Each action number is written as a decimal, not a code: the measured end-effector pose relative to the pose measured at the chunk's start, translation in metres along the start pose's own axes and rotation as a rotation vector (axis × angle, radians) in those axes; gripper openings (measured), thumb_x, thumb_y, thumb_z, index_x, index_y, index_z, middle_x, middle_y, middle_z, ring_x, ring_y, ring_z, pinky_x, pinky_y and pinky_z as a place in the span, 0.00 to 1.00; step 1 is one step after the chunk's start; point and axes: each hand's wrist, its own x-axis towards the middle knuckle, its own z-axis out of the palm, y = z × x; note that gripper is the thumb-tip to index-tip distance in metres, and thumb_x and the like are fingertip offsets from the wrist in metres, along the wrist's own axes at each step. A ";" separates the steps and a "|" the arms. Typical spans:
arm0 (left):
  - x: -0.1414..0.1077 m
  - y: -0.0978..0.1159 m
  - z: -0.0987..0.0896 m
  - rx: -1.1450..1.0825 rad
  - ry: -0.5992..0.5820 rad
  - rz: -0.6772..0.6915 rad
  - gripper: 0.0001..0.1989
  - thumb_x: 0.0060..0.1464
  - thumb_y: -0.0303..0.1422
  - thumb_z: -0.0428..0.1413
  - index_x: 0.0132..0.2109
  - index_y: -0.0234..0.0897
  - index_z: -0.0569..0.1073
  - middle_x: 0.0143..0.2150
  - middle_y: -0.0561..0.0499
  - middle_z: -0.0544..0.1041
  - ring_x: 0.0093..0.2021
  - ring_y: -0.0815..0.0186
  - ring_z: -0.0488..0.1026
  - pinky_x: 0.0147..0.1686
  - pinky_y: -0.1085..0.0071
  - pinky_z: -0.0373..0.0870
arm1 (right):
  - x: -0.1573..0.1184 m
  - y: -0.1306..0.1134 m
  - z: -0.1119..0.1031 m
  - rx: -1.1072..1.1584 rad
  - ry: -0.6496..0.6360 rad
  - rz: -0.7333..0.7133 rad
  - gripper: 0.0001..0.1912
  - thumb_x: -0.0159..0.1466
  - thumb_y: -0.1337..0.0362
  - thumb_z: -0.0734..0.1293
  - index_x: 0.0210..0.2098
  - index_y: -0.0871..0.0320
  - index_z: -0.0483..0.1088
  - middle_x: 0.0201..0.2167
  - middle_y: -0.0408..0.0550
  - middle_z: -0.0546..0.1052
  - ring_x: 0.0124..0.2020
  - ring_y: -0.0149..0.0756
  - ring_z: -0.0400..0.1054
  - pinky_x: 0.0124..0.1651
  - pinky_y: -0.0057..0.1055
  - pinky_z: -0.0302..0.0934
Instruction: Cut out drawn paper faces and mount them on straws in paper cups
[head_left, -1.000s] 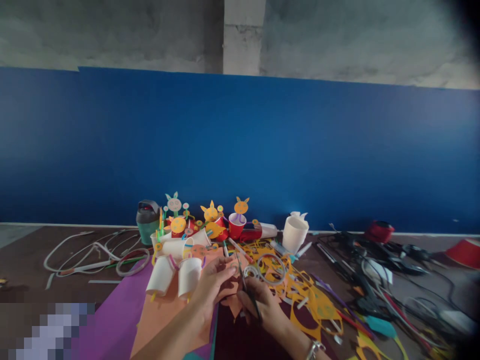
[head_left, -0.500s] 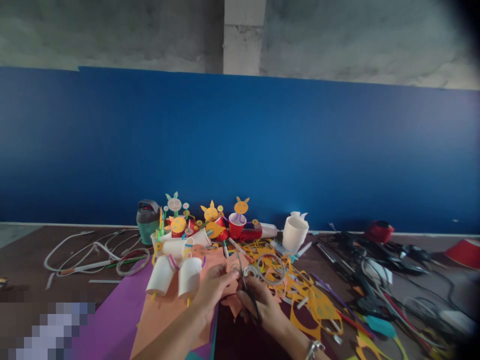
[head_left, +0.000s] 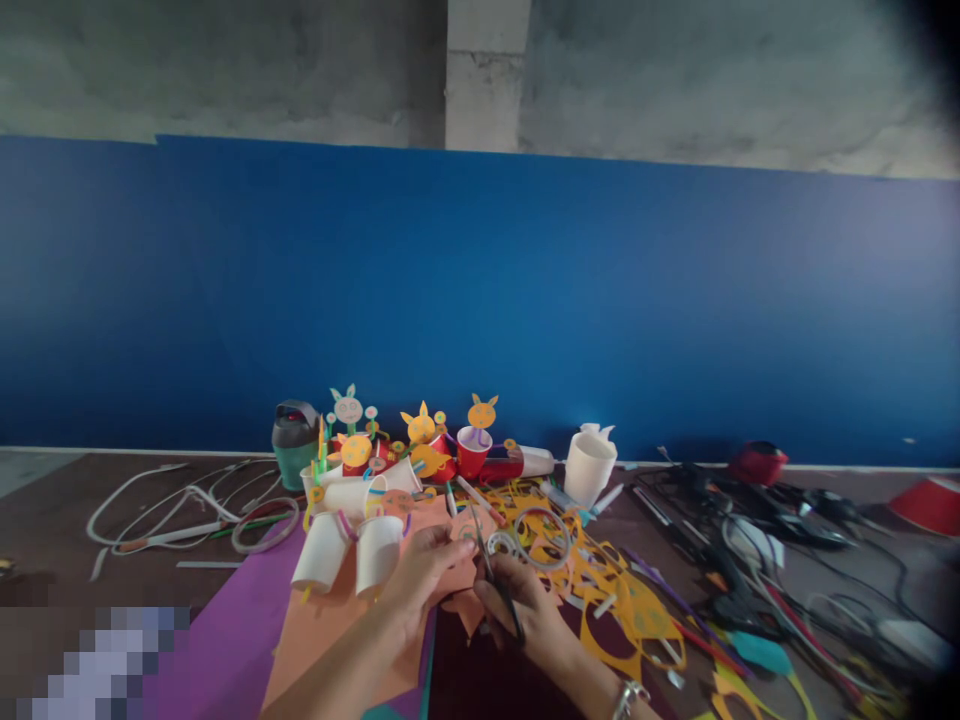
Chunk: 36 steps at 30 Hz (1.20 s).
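Near the middle of the table, my left hand (head_left: 433, 568) is closed on a small piece of orange paper (head_left: 466, 535). My right hand (head_left: 519, 598) is wrapped round black-handled scissors (head_left: 504, 600), whose blades point up beside the paper. Just beyond the right hand lie a small white tape roll (head_left: 501, 545) and a larger tape ring (head_left: 541, 538). Two white paper cups (head_left: 379, 553) lie tipped over on orange sheets (head_left: 304, 655), to the left of my left hand.
Paper animal figures (head_left: 421, 425) and a red cup (head_left: 474, 455) stand at the back. A white cup (head_left: 591, 468) is right of them. Yellow paper scraps (head_left: 645, 605) spread at the right, with black cables (head_left: 795, 520) beyond. White cables (head_left: 187, 492) and a teal container (head_left: 296, 445) are left.
The paper and scissors have shifted only very slightly between my hands. Both hands keep their hold, and the things around them have stayed in place.
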 end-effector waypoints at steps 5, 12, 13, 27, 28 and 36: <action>0.005 -0.006 -0.006 0.013 0.030 0.030 0.08 0.39 0.34 0.64 0.27 0.33 0.76 0.26 0.50 0.76 0.29 0.65 0.71 0.32 0.71 0.63 | 0.001 0.004 -0.002 -0.015 -0.008 0.020 0.27 0.54 0.38 0.63 0.28 0.59 0.61 0.12 0.35 0.62 0.10 0.22 0.53 0.13 0.19 0.44; 0.007 -0.006 -0.006 0.017 -0.014 0.055 0.07 0.41 0.33 0.63 0.27 0.33 0.77 0.26 0.50 0.76 0.30 0.65 0.72 0.33 0.72 0.64 | 0.001 0.004 -0.001 0.004 0.003 0.026 0.29 0.52 0.37 0.64 0.27 0.59 0.62 0.13 0.37 0.63 0.11 0.23 0.56 0.14 0.20 0.48; 0.007 -0.006 -0.006 0.025 -0.015 0.053 0.07 0.41 0.33 0.64 0.27 0.33 0.77 0.27 0.50 0.77 0.31 0.64 0.72 0.34 0.72 0.64 | 0.001 0.003 0.000 0.005 0.002 0.027 0.29 0.52 0.37 0.64 0.28 0.59 0.62 0.14 0.37 0.64 0.12 0.23 0.56 0.14 0.20 0.49; 0.010 0.002 -0.011 0.064 -0.098 -0.004 0.10 0.42 0.37 0.63 0.27 0.33 0.77 0.24 0.50 0.76 0.27 0.66 0.70 0.31 0.72 0.62 | 0.000 0.005 -0.002 0.034 -0.002 0.005 0.26 0.54 0.40 0.65 0.26 0.59 0.61 0.14 0.36 0.62 0.11 0.21 0.53 0.14 0.19 0.46; 0.010 0.002 -0.011 0.067 -0.096 -0.019 0.11 0.41 0.37 0.63 0.27 0.33 0.77 0.24 0.51 0.76 0.26 0.66 0.70 0.30 0.72 0.61 | 0.001 0.006 -0.002 0.030 -0.005 0.004 0.26 0.54 0.41 0.66 0.27 0.59 0.61 0.14 0.35 0.62 0.11 0.21 0.53 0.13 0.19 0.46; 0.010 0.000 -0.010 0.062 -0.051 0.039 0.10 0.44 0.34 0.61 0.23 0.35 0.71 0.21 0.55 0.71 0.25 0.70 0.66 0.29 0.74 0.58 | 0.003 0.015 -0.006 0.011 -0.011 0.010 0.24 0.56 0.43 0.65 0.27 0.59 0.61 0.14 0.35 0.62 0.11 0.21 0.53 0.13 0.19 0.45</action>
